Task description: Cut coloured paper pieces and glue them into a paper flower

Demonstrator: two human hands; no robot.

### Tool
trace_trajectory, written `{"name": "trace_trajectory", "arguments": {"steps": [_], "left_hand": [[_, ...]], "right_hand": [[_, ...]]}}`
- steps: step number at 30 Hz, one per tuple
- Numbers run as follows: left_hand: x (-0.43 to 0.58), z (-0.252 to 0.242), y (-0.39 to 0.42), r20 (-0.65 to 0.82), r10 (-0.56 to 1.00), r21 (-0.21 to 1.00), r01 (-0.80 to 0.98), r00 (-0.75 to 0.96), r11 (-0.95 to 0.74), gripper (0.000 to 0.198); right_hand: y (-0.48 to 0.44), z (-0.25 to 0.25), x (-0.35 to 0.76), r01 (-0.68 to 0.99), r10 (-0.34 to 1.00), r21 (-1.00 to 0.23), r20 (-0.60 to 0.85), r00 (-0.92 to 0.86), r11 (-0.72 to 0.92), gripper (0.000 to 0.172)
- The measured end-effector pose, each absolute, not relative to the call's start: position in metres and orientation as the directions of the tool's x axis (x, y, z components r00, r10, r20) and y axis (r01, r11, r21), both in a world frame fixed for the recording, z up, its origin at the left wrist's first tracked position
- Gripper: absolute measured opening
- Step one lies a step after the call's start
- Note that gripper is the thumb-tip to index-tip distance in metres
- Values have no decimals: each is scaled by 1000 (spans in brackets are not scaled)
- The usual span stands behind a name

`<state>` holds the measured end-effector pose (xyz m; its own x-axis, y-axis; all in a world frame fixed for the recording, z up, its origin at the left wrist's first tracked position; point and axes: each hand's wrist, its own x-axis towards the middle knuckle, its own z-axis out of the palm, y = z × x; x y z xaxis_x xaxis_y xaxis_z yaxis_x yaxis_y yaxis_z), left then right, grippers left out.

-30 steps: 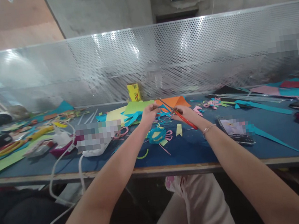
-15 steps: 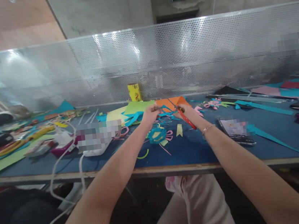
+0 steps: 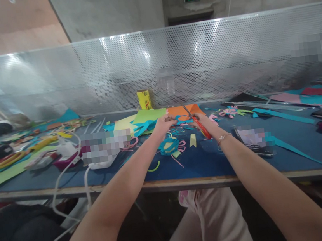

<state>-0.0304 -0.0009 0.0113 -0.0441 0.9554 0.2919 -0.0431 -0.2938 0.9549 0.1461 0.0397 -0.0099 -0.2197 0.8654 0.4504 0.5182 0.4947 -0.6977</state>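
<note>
My right hand (image 3: 203, 120) is closed around red-handled scissors (image 3: 202, 128), whose blades point up and away to the left. Opposite it, my left hand (image 3: 165, 123) pinches at a narrow blue paper strip (image 3: 183, 117) that spans the gap towards the scissors. The fingertips are small in view, so the exact grip is hard to make out. Below the hands on the blue tabletop (image 3: 196, 167) lie a round blue-and-yellow paper piece (image 3: 169, 146), a pink looped paper piece (image 3: 182, 146) and a notched pale yellow strip (image 3: 192, 140).
Orange paper (image 3: 185, 111) and green paper (image 3: 152, 114) lie behind the hands, near a yellow packet (image 3: 144, 100). A white power strip (image 3: 104, 160) with cables is at left. A phone (image 3: 251, 140) lies right of my right forearm. A perforated metal screen (image 3: 131, 69) borders the back.
My left fingers have shifted slightly and look more stretched towards the scissors. The blue strip between the hands lies lower and flatter. The scissors' handles have turned a little in my right hand.
</note>
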Motion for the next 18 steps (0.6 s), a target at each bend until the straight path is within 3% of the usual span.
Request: {"name": "trace_trajectory", "arguments": {"steps": [4,9,12,18], "left_hand": [[-24,15,-8,252,967,955,-150,-36,-255,15],[-19,15,-11,186,982,949,-262,17,-175,17],[-16,12,-11,163,985,951,-275,60,-140,18],[-5,14,-24,97,984,981,-182,150,-69,18]], "right_hand": [[21,4,143,246,958,-932,224,-182,265,34],[-2,22,137,-24,965,-990,144,-219,142,35],[-7,24,134,-79,956,-982,184,-230,171,35],[-1,22,132,-34,964,-972,236,-126,234,27]]}}
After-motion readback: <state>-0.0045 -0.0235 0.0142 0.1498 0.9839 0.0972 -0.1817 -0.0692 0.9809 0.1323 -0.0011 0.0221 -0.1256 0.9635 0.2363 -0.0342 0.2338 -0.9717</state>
